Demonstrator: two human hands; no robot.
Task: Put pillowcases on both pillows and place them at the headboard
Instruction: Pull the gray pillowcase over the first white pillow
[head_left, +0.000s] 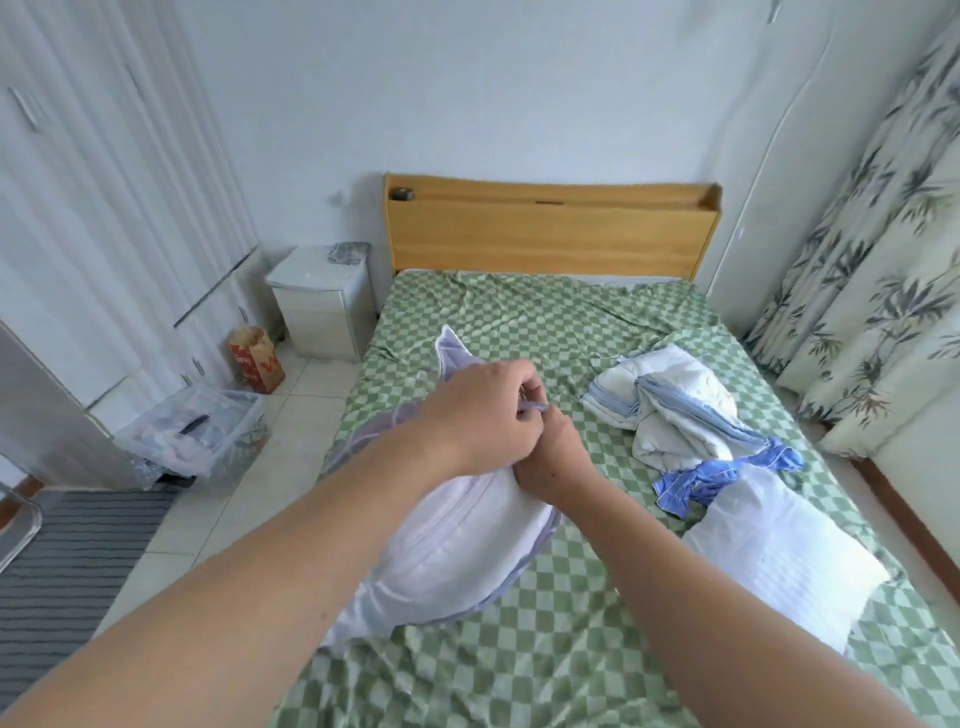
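Two pillows on the bed. Near pillow (447, 551): white, long, lying diagonal on the green-checked sheet (545, 597), partly inside a lavender-grey pillowcase (451, 349) whose far end sticks up toward the headboard; case edge wraps the pillow's lower side, white face still exposed. Both hands meet at its upper right edge. Left hand (483, 415): fingers curled, pinching a fold of the pillowcase. Right hand (553, 457): fingers curled tight, gripping the same edge right below the left, the two hands touching.

Second pillow (779, 551): white with faint stripes, bare, lying at the right side of the bed near the foot, apart from the first. Blue pillowcase (727, 475) bunched at its far end, touching it.

One crumpled white quilt with blue stripes (680, 410) mid-bed right, just past the blue case.

One wooden headboard (550, 228) at the far end; sheet in front of it wrinkled.

Left of bed, floor side: one white nightstand (322, 306), one red-and-tan paper bag (257, 358), one clear plastic bin (192, 436) with stuff inside, one grey striped rug (67, 561). One white wardrobe (104, 208) on the left wall. Bamboo-print curtains (883, 260) on the right.
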